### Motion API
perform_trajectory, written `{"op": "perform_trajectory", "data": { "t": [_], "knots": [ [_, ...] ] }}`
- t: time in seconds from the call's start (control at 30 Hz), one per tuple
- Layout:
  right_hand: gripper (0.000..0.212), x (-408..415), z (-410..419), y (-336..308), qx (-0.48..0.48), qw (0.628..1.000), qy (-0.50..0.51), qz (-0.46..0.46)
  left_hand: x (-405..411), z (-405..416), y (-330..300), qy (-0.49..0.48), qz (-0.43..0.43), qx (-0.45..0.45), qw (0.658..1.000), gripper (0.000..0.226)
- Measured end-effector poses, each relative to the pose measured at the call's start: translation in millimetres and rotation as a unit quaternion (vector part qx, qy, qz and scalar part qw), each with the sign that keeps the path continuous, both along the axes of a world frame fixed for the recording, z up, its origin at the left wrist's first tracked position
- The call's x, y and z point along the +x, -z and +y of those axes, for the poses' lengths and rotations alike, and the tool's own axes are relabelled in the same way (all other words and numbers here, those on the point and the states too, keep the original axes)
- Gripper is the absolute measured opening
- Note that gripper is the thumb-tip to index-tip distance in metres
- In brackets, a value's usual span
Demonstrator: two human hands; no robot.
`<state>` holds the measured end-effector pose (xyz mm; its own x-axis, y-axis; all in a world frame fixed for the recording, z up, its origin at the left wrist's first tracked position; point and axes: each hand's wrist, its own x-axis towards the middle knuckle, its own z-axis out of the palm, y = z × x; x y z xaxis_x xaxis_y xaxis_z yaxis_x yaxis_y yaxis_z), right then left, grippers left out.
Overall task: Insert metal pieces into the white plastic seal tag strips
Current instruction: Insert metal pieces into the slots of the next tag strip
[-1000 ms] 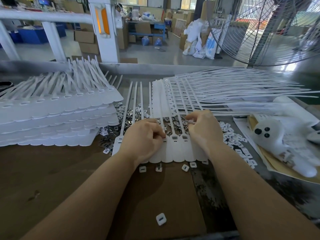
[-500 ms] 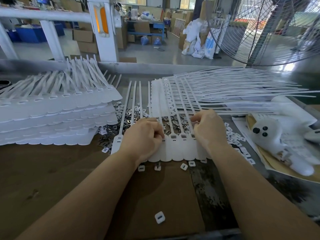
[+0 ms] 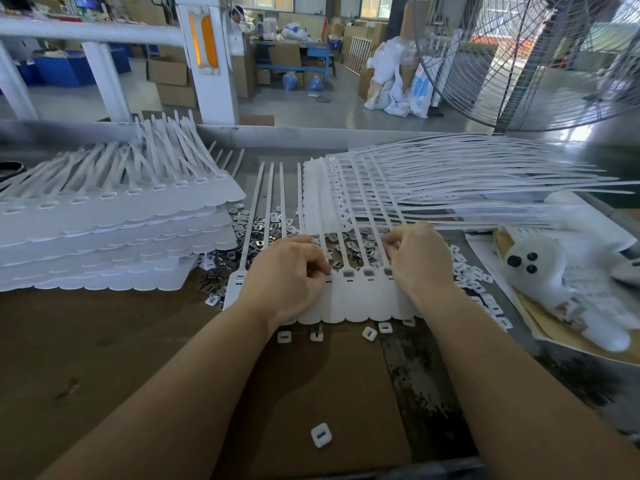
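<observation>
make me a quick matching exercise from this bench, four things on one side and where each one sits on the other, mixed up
Things:
1. stack of tag sheets
2. metal pieces
3. lone white cap
4. white glove

Places:
A. alone on the brown cardboard, nearest the camera
B. far right, on papers
C. left side of the bench
D. loose pile in the middle, beyond the left hand

Pairs: 1-C, 2-D, 3-A, 4-B
</observation>
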<state>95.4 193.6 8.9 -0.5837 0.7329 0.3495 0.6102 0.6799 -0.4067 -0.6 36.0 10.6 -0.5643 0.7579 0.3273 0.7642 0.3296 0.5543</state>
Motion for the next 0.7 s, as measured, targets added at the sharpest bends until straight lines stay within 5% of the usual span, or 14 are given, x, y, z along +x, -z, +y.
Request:
{"op": "perform_trajectory", "data": {
  "t": [0.23,0.47,0.7],
  "knots": [
    [0.015,3.5,-0.3,-5.1,-0.05,0.997,0.003,0.058,1.5,-1.2,-0.2,0.001,0.027,0.005,1.0,0.016],
    [0.017,9.1,-12.0,-9.8,-0.009,0.996,-0.005,0.089,-1.9,-2.0,-1.0,-0.015,-0.036,0.029,0.999,0.013],
    [0.012,10.6,-36.7,-12.3,-0.092,0.973,-0.117,0.176,-0.1,-1.3,-0.3,0.01,0.002,0.002,1.0,0.017]
  ]
}}
